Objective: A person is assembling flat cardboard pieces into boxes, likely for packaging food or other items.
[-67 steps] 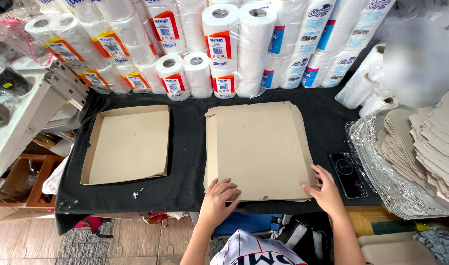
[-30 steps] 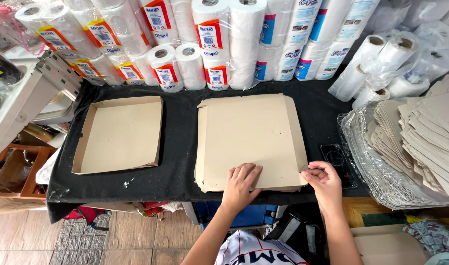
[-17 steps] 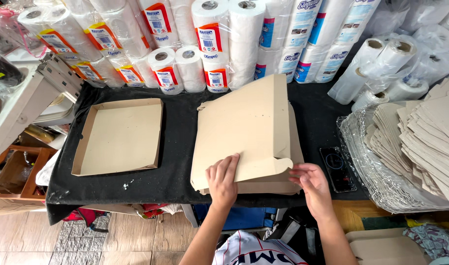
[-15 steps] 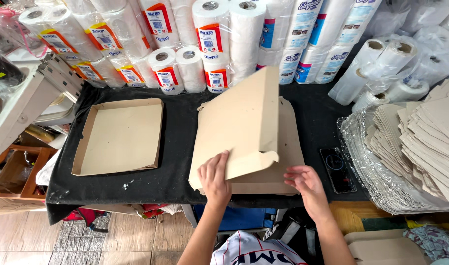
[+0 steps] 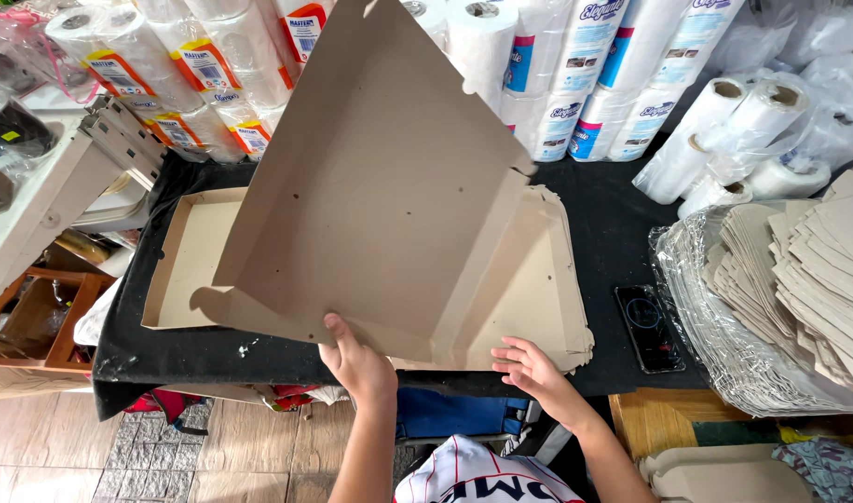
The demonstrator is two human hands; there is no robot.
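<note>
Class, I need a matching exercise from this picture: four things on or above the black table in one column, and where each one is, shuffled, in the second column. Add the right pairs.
Things
1. lifted cardboard sheet
2. folded box tray
3. phone
4. stack of flat cardboard

Places
A. lying dark and flat near the table's right edge
B. on the table's left part, walls up
C. held tilted in the air by the left hand
D. flat on the table, under the right hand's fingertips

Pairs: 1-C, 2-B, 3-A, 4-D
</note>
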